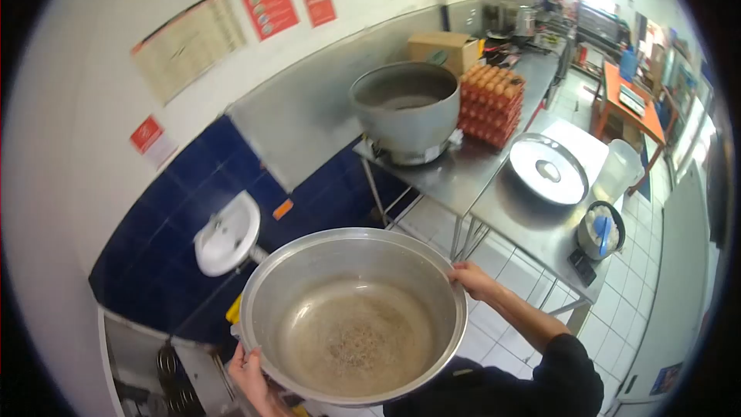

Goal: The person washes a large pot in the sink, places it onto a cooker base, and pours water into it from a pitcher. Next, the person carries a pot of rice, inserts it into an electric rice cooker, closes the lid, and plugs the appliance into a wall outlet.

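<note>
A large round metal pot (270,262) is held in front of my body, tilted so that its inside shows. Some cloudy liquid or residue with darker specks lies at its bottom. My left hand (251,378) grips the pot at its lower left side, with the fingers partly hidden. On the opposite side, my right hand (472,279) is closed on the rim or handle. Beyond the pot, a big grey rice cooker (409,120) stands lidless on a steel table. Its likely lid, a round metal lid (548,170), lies on the nearer steel table.
Stacked egg trays (492,104) and a cardboard box (445,50) stand behind the cooker. A pot of rice with a blue scoop (600,232), a phone (581,266) and a plastic jug (617,170) sit on the near table. A wall sink (229,233) is at left.
</note>
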The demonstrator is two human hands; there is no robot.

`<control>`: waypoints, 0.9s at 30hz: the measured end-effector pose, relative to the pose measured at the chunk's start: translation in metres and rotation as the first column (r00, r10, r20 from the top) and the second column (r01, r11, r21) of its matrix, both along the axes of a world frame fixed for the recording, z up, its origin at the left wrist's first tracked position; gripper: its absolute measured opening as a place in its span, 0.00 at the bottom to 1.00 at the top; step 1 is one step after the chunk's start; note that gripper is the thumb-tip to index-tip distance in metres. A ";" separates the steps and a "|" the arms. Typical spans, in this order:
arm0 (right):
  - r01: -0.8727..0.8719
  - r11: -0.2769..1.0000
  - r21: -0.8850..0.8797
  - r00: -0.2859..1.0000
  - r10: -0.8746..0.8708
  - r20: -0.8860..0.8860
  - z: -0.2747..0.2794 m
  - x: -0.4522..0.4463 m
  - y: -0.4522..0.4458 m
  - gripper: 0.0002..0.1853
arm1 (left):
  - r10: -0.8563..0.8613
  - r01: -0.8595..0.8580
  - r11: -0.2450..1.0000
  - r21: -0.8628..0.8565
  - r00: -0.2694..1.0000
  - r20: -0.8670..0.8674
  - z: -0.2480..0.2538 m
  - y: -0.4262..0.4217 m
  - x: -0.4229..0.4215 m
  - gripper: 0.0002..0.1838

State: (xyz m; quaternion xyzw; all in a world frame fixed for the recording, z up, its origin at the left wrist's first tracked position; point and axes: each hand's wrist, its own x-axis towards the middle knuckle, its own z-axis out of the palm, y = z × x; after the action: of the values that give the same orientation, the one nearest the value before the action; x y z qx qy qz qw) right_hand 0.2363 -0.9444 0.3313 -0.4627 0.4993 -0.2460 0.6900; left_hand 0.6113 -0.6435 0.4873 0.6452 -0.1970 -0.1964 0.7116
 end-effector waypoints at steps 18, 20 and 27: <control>0.438 0.556 -0.706 0.879 -0.430 0.207 0.373 -0.024 -0.287 0.17 | -0.731 0.683 0.592 -0.428 0.679 0.072 0.214 -0.560 0.135 0.11; 0.381 0.479 -0.791 0.874 -0.467 0.138 0.383 -0.040 -0.338 0.13 | -0.748 0.693 0.530 -0.488 0.653 0.114 0.237 -0.627 0.121 0.12; 0.595 0.402 -0.695 0.791 -0.447 0.419 0.400 -0.014 -0.474 0.14 | -0.740 0.752 0.408 -0.517 0.605 0.296 0.212 -0.850 0.149 0.15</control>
State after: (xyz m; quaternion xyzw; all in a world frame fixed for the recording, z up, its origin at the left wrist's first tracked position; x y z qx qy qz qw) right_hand 0.2225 -1.4182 0.7315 -0.5184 0.3932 -0.6829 0.3320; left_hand 0.7602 -1.4931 0.6997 0.2327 -0.5209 -0.4128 0.7100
